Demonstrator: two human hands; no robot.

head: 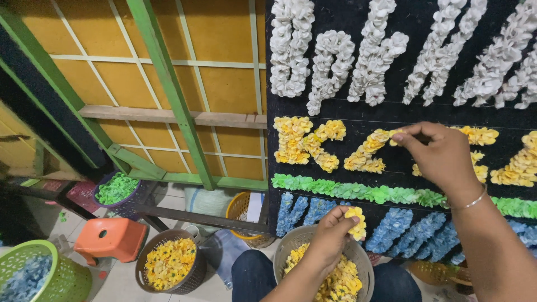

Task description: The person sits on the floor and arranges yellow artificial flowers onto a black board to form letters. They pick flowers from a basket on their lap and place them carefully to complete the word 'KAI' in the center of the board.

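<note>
Baskets numbered five around the black board [403, 162]: one grey basket [291, 243] on the lap below it, one brown [148, 260], one orange, one purple with green flowers, one green at far left. One orange stool [112, 237] stood left of the board. The right hand [439, 154] pinched a yellow flower [395, 136] narrowly against the board, at the upper end of a yellow stroke slanting up to the right. The left hand [330, 237], below the board, gripped a yellow flower cluster [357, 221] over the grey basket. The board's right side was cut off
</note>
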